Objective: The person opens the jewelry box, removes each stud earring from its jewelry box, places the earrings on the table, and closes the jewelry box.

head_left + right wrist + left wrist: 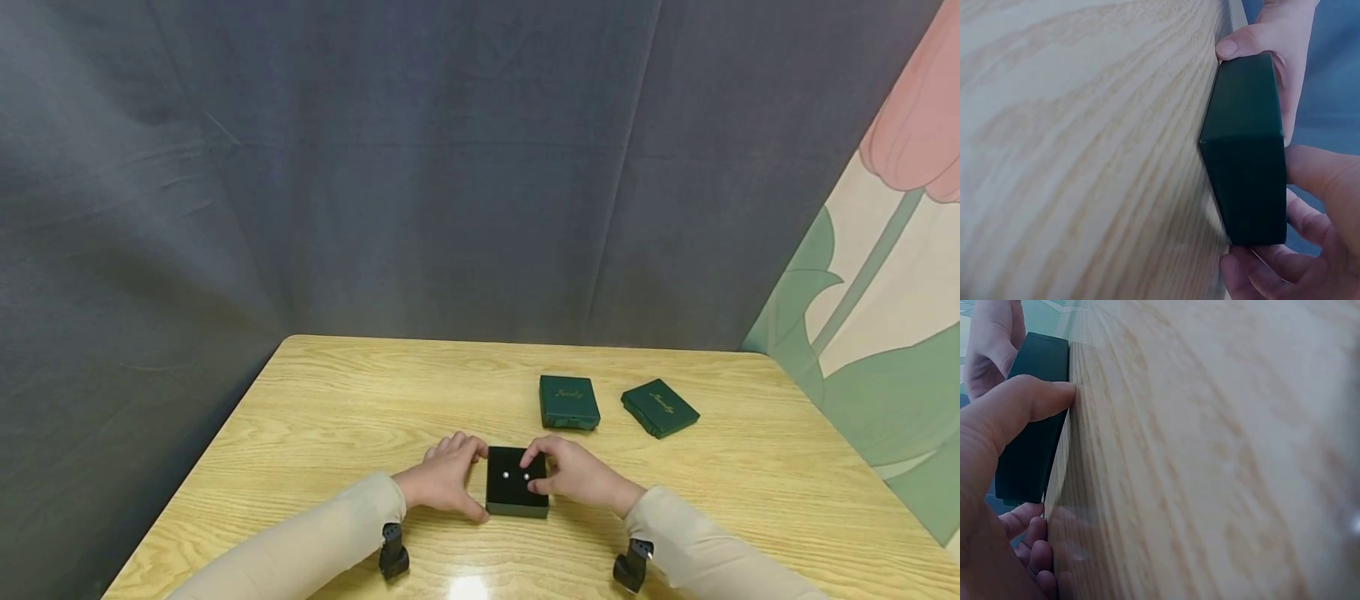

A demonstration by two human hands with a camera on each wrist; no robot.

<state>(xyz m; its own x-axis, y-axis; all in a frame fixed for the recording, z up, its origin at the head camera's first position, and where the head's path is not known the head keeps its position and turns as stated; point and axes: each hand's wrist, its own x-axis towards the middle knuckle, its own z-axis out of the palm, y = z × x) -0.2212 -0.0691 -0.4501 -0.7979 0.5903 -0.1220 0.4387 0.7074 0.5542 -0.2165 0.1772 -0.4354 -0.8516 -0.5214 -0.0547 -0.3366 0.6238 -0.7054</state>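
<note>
In the head view, I see the near green box on the tabletop. The left hand holds its left side with thumb and finger. The right hand bends over the top by the right white bead; I can't tell if it pinches it.

In the left wrist view, that thumb sits low against the box. A firm hold there should help.

In the right wrist view, fingers curl beside one corner. I'd touch the bead gently.
</note>
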